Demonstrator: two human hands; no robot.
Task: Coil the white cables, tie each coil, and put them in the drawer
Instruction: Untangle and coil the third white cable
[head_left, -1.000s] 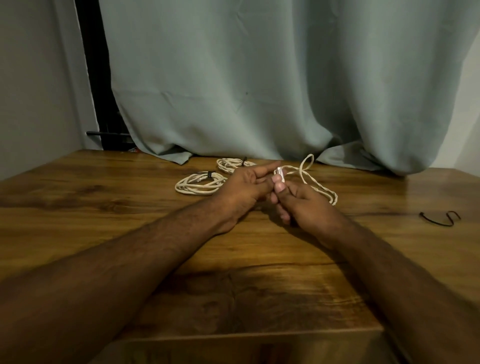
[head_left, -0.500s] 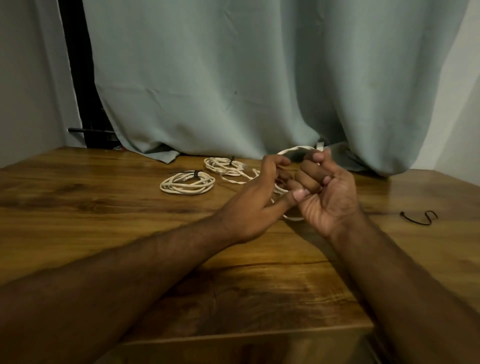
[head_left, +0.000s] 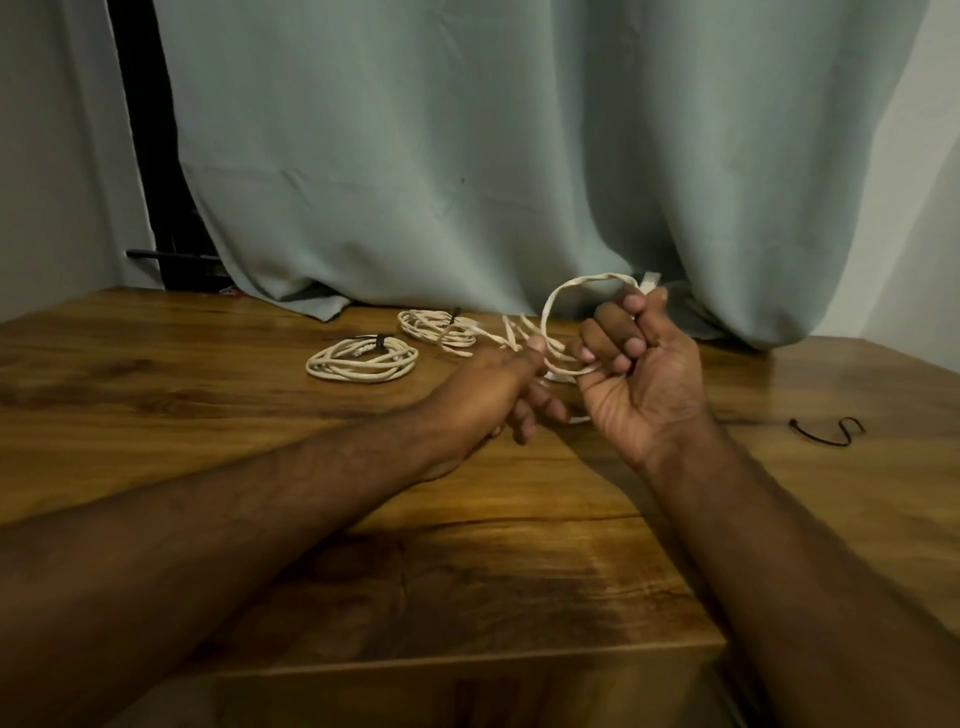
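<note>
Lifting since earlier, right hand (head_left: 631, 358) gripping white cable (head_left: 574, 285) loop, left hand (head_left: 496, 382) pinching it — hands together.

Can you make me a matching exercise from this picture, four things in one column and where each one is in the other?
Things
1. near coil
2. far coil
3. loose cable
4. black tie

Places
A. alone on the table's right side
B. held in the right hand
C. on the table, farthest left
D. close to the curtain, behind the left hand

Pairs: 1-C, 2-D, 3-B, 4-A
</note>
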